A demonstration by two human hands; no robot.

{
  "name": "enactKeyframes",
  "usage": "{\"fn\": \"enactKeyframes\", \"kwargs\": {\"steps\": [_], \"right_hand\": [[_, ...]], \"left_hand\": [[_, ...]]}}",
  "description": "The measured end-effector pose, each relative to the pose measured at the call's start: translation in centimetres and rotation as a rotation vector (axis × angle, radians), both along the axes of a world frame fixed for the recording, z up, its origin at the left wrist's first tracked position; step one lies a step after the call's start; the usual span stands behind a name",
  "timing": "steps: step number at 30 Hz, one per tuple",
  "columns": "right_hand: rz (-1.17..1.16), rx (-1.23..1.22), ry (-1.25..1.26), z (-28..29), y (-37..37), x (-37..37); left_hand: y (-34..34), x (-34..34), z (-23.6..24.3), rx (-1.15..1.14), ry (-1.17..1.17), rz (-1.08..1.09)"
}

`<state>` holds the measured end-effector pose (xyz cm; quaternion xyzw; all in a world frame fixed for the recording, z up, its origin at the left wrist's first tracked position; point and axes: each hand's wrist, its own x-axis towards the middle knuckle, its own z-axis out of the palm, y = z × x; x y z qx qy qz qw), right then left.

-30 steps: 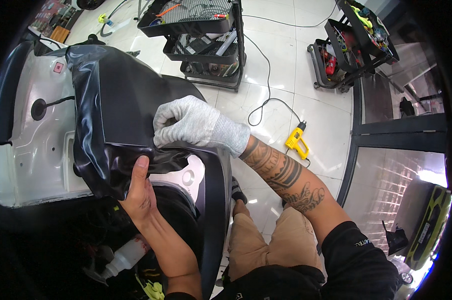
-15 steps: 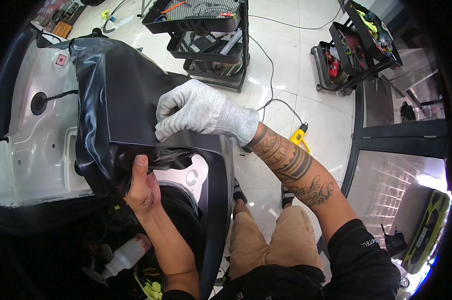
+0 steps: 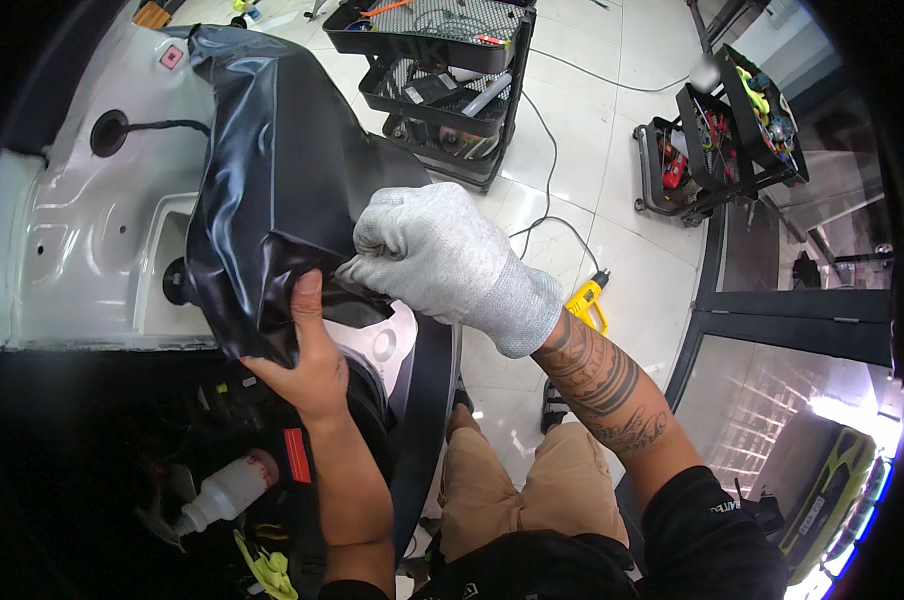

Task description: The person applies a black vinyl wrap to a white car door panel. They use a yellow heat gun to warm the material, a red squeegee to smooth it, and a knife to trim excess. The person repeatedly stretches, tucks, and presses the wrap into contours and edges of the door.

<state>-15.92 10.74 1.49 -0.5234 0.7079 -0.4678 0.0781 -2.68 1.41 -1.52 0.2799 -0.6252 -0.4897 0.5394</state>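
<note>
- Film [image 3: 257,215], black, left of center
- Left hand [image 3: 310,365] clamped on its lower edge
- Gloved right hand [image 3: 432,255] pinching it, mid-frame
- Heat gun [image 3: 587,303], right of center

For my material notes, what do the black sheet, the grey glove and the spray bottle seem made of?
Black sheet: likely vinyl-like film, satin, judging by its soft sheen and creases.
Grey glove: apparently knitted fabric, matt, with a ribbed cuff.
Spray bottle: probably plastic, whitish; its cloudy body suggests that.

Glossy black sheet [image 3: 297,170], draped, wrinkled along left side
</note>
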Motion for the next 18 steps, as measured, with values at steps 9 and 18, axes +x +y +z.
{"fn": "enactKeyframes", "kwargs": {"steps": [9,18], "right_hand": [[-0.088,0.322,-0.108,4.5,-0.9,0.3],[0.107,0.302,-0.455,-3.9,6.1,0.3]], "left_hand": [[-3.2,2.7,3.0,-0.003,-0.077,-0.32],[-5.1,2.2,-0.1,0.34,-0.055,-0.086]]}}
